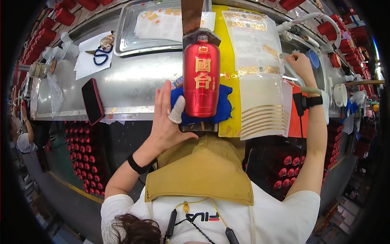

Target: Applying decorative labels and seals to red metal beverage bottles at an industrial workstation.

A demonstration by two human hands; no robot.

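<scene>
A glossy red bottle (201, 97) with gold raised characters lies on a blue cloth (224, 106) in front of me, its neck pointing away. Left of it is my left hand (164, 122), fingers stretched out and thumb spread, holding nothing. One of its fingers wears a white finger cot (177, 110). My right hand (300, 66) reaches to the far right, beside a sheet of gold decals (254, 49). Its fingertips are pinched together; what they hold, if anything, is too small to make out. Below that sheet, another sheet carries curved gold strips (264, 120).
A metal tray (124, 40) with decal pieces stands at the back. Blue-handled scissors (100, 56) lie on white paper, with a phone (93, 101) nearer the edge. A blue bowl (313, 58) and curved pipe (321, 17) are far right. Red bottles (83, 150) stand below.
</scene>
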